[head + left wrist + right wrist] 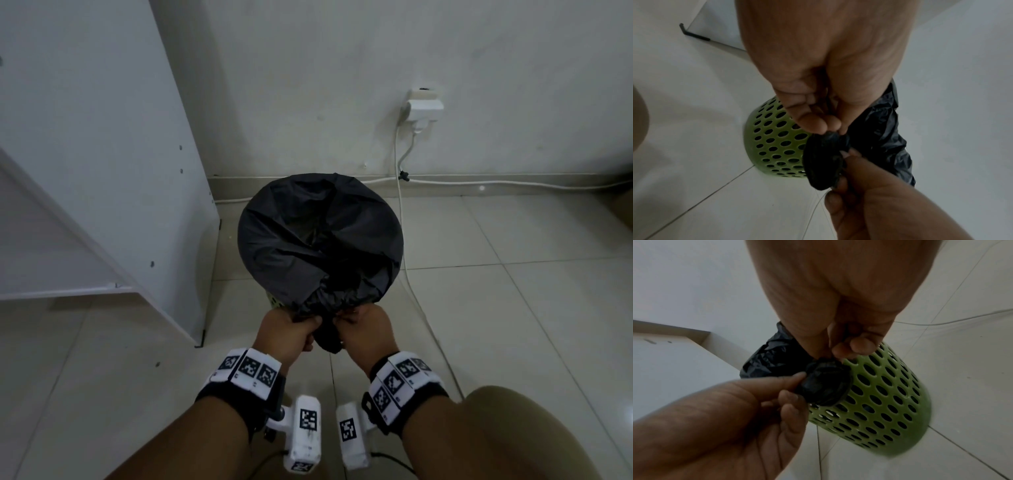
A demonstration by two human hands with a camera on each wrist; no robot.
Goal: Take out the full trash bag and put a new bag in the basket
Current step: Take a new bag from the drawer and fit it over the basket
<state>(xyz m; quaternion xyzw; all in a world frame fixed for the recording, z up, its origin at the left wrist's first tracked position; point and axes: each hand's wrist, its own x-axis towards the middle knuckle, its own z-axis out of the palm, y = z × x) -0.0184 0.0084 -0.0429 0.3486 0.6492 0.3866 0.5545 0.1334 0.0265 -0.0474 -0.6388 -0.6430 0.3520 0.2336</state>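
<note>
A black trash bag (pixel 318 240) is stretched over the mouth of a green perforated basket (pixel 774 142) standing on the tiled floor. At the near rim the bag's edge is gathered into a twisted bunch (pixel 826 384). My left hand (pixel 291 330) pinches this bunch from the left and my right hand (pixel 363 329) pinches it from the right, knuckles almost touching. The left wrist view shows the left fingertips (pixel 818 125) on top of the bunch (pixel 824 159). What is inside the bag is hidden.
A white cabinet (pixel 102 171) stands close on the left, its foot near the basket. A wall socket with a plug (pixel 424 106) feeds a white cable (pixel 404 240) running down past the basket's right side. My knee (pixel 513 428) is at lower right.
</note>
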